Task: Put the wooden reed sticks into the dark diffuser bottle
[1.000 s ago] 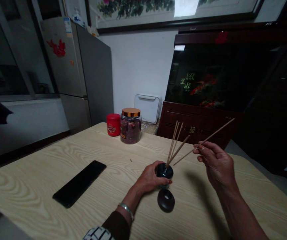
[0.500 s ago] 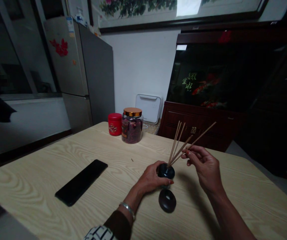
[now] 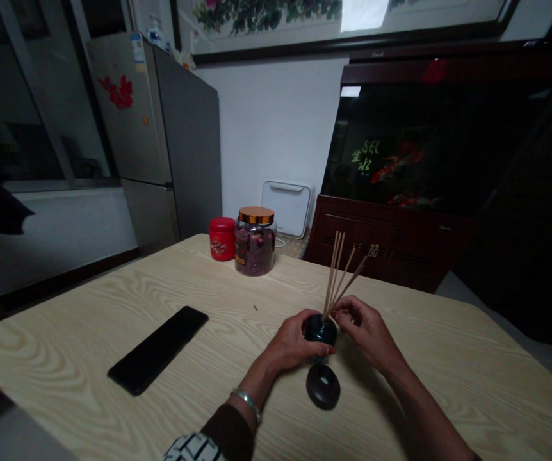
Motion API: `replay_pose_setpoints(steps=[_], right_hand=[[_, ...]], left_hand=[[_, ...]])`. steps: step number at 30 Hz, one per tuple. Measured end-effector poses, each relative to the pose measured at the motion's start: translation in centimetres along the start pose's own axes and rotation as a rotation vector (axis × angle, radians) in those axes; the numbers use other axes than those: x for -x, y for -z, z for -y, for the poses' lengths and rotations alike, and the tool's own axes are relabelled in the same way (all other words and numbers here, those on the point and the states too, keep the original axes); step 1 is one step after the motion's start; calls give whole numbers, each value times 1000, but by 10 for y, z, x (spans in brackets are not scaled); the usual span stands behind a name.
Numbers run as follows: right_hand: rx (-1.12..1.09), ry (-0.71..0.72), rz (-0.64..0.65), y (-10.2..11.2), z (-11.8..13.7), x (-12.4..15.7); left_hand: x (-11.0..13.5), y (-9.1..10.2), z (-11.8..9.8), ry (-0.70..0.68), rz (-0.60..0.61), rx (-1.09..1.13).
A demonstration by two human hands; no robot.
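Note:
A small dark round bottle (image 3: 320,329) stands on the light wooden table (image 3: 113,333) with several thin reed sticks (image 3: 338,274) rising from its neck. My left hand (image 3: 291,344) is wrapped round the bottle's left side. Fingers of my right hand (image 3: 366,333) pinch the sticks low down, just above the bottle's mouth. A dark round lid (image 3: 323,387) lies flat on the table just in front of the bottle, touched by neither hand.
A black phone (image 3: 158,349) lies flat to the left. At the table's far edge stand a red tin (image 3: 221,238) and a glass jar (image 3: 255,241) with a copper lid. Beyond are a fridge (image 3: 161,134), a white appliance (image 3: 286,208) and a dark fish-tank cabinet (image 3: 401,186).
My right hand carried one long stick down and left and slid it into the bottle among the others. The hand now sits close by the bottle's mouth. My left hand stayed on the bottle.

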State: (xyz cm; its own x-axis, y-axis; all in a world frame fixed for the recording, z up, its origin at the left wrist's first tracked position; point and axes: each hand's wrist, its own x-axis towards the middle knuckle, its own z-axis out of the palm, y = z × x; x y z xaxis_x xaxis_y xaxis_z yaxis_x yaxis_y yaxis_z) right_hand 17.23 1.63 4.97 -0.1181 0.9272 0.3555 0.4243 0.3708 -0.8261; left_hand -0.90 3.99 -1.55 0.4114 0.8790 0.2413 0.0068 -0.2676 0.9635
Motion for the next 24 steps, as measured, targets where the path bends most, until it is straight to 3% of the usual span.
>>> replay_pose_setpoints(steps=[7,13,18,24], right_hand=[[112,-93,279,9,-14,10],[41,-37,331,0,-24,17],[22,-26,267,-10,-24,14],[16,-44,256,-2,-36,-1]], left_hand=[[1,2,-1,3,18,77],[2,9,6,-10,51,-2],[3,14,7,-20,132,62],[0,16,9,-73,105,122]])
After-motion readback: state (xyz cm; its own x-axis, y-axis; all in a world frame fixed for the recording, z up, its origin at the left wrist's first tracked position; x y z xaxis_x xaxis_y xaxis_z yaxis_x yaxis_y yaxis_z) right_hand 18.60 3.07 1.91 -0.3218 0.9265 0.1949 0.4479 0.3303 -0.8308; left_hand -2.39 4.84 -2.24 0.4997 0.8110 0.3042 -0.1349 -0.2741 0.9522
